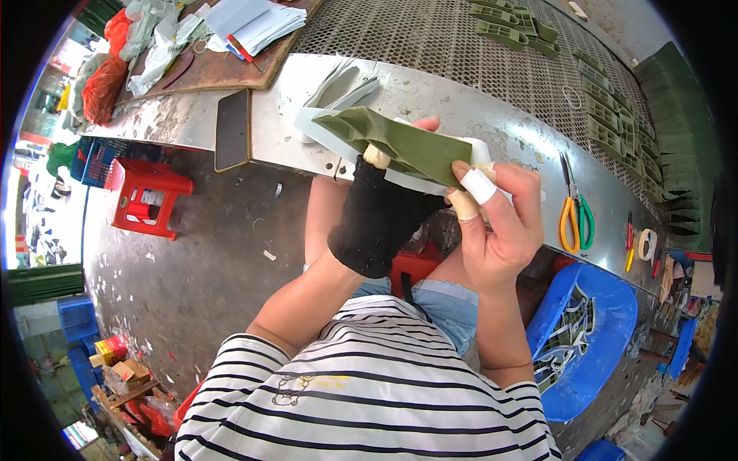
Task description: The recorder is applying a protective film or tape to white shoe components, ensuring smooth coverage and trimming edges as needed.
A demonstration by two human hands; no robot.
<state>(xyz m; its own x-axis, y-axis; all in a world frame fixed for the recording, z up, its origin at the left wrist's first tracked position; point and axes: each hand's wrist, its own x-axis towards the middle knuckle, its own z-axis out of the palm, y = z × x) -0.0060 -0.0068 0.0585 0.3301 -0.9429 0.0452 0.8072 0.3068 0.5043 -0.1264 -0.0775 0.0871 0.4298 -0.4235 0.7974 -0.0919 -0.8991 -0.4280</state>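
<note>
An olive-green sheet piece with creases and a white underside is held up over the table's near edge; its exact kind I cannot tell. My left hand, in a black fingerless glove, grips it from below, with the thumb on its green face. Pinching its right end is my right hand, its fingertips wrapped in white tape and beige covers. Behind the piece, several pale strips stand on the metal table. Scissors with orange and green handles lie to the right of my right hand.
A phone lies at the left table edge, beside a board with papers. Green cut-out pieces rest on the mesh surface. A blue tub holds more pieces at lower right. A red stool stands left.
</note>
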